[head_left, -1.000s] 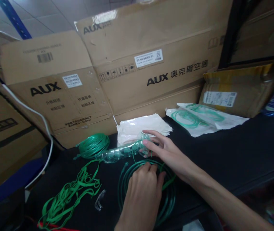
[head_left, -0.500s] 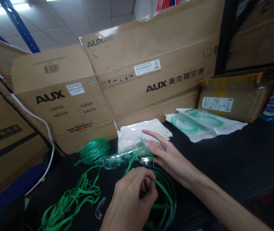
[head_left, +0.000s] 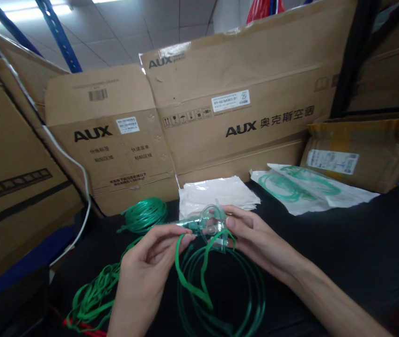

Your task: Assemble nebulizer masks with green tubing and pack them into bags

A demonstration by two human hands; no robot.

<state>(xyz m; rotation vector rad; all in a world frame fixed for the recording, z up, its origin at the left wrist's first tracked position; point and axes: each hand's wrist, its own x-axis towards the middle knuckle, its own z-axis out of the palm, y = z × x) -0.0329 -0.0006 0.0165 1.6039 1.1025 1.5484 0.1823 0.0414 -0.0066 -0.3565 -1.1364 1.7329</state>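
My right hand (head_left: 255,236) is closed around the right side of a clear plastic oxygen mask (head_left: 211,220). A flat green elastic strap (head_left: 202,276) hangs in a loop below the mask, with one part at the mask's right side. My left hand (head_left: 152,260) pinches the strap's other part between thumb and fingertips, close to the mask's left side. Beneath the mask, a loose coil of green tubing (head_left: 260,299) lies on the black surface. At lower left, partly behind my left hand, is a tangled pile of green straps (head_left: 92,295).
Behind my hands sit a wound bundle of green tubing (head_left: 146,213) and a stack of white sheets or bags (head_left: 220,192). Packets with green tubing (head_left: 279,186) lie to the right, before a small cardboard box (head_left: 364,145). Large cardboard panels (head_left: 199,135) stand at the back.
My left hand has moved left and up with the strap, which now hangs in a loop below. My right hand's fingers have closed onto the mask. The view has turned slightly left.
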